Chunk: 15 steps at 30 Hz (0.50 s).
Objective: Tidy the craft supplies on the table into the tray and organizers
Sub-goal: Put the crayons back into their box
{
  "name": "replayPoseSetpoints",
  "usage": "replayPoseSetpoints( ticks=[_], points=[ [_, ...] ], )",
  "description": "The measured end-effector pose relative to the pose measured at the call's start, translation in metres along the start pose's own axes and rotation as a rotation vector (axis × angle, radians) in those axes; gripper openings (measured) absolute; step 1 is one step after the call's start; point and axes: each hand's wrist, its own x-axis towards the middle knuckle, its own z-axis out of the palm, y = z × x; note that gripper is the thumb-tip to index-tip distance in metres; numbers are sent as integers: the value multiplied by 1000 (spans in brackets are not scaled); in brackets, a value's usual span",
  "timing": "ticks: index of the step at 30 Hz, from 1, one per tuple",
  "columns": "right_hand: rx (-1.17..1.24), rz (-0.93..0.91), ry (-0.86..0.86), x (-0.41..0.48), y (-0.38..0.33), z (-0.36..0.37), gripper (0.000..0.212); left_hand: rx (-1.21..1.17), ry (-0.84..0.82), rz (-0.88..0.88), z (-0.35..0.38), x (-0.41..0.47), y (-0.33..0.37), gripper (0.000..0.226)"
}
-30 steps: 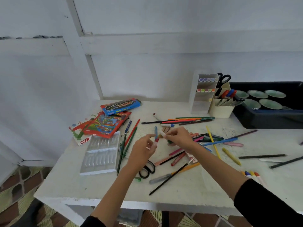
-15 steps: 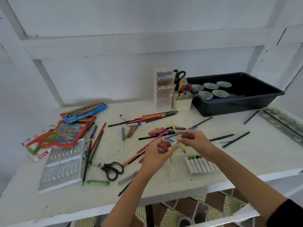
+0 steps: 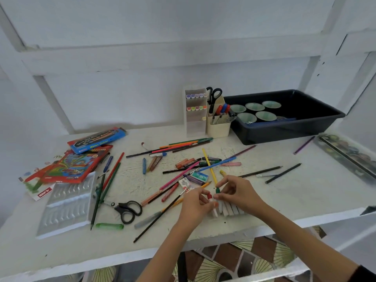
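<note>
- At the near edge, a red-capped paint tube (image 3: 211, 202) is pinched in the left hand (image 3: 194, 207), with the fingers curled round it.
- Just right of it, a green-capped tube (image 3: 218, 190) appears to be pinched at its cap by the right hand (image 3: 241, 194), at the left end of the row of white tubes (image 3: 231, 210).
- The red-capped paint tube is best laid parallel to the row and touching its neighbour, while the row is steadied (its holder is too blurred to make out).
- Mid-table, loose pencils (image 3: 179, 176) and black scissors (image 3: 128, 210) are left to be gathered.
- Far right, the black tray (image 3: 284, 133) and white organizer (image 3: 195, 123) are set against the wall.
</note>
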Motion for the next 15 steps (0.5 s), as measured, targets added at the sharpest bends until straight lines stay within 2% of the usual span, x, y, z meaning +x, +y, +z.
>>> replayPoseSetpoints(
  ticks=[4, 8, 15],
  points=[
    [-73, -14, -66, 0, 0, 0, 29, 38, -3, 1, 4, 0, -1, 45],
    [-141, -26, -146, 1, 0, -5, 24, 91, -3, 51, 2, -2, -2, 36],
    [-283, -120, -105, -1, 2, 1, 29, 78, 6, 68, 5, -6, 0, 36]
  ],
)
